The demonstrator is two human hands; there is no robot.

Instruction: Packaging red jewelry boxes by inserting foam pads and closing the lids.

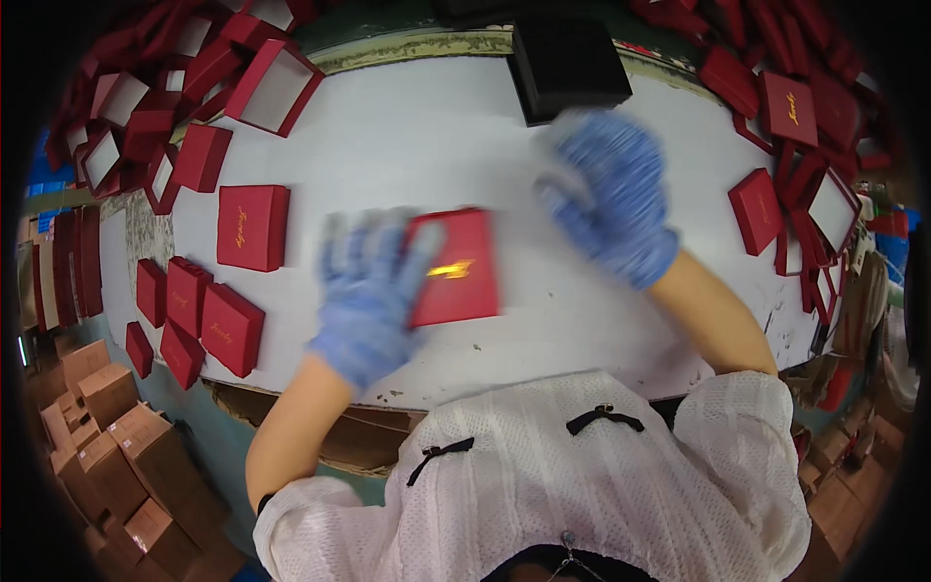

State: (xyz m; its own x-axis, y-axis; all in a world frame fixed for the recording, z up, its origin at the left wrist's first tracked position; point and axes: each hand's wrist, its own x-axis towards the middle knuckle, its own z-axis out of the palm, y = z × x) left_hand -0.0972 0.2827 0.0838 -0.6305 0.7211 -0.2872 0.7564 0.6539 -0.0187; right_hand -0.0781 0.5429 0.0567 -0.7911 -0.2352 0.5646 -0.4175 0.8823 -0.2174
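Head view: 2 blue-gloved hands work over a pale worktop (407,116). At its middle, nearer the person's edge, a red box (465,296) lies with a shiny gold mark facing up. The left hand (373,286) is spread wide at its left side, the thumb over the face of the box and the other fingers fanned out beyond it. The right hand (616,194), blurred, is well apart from that box, with its fingers curved and a gap between them and the thumb; nothing shows in that gap. A black box (572,68) sits at the far edge, just beyond the right hand; whether they touch, I cannot tell. To the left stands 1 larger red box (250,228), with 5 smaller red boxes (233,330) grouped nearer the person. Red box pieces (790,107), some with white insides, crowd both far corners.
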